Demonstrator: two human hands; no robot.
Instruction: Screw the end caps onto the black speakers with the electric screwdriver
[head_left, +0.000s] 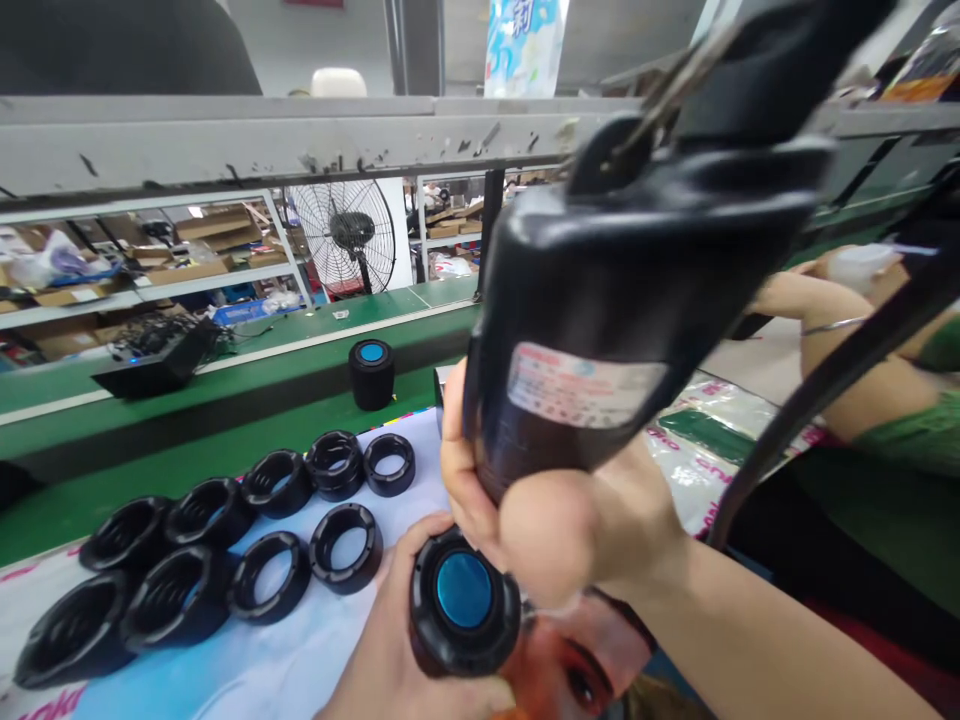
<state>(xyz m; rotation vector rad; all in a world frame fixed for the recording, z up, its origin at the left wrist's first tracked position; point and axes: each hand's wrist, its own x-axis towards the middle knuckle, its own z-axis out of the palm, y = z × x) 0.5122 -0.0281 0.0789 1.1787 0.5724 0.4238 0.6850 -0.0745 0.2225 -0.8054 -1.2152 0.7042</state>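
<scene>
My right hand [555, 530] is wrapped round a black electric screwdriver [592, 300] with a white printed label. The tool tilts, its upper end near the top right, and it hides most of my fingers. Its tip is hidden, so I cannot tell whether it touches anything. Just below, my left hand [390, 640] grips a black cylindrical speaker [465, 605] with a shiny blue disc in its top. Its fingers curl round the side, thumb near the bottom edge. To the left, several black rings [346, 548] lie in two rows on a printed sheet [247, 680].
Another black cylinder with a blue top [372, 375] stands on the green conveyor belt [300, 400]. A grey shelf beam [262, 145] crosses above. A black cable [795, 430] hangs at right, near a co-worker's arm [832, 340]. A fan [351, 235] stands behind.
</scene>
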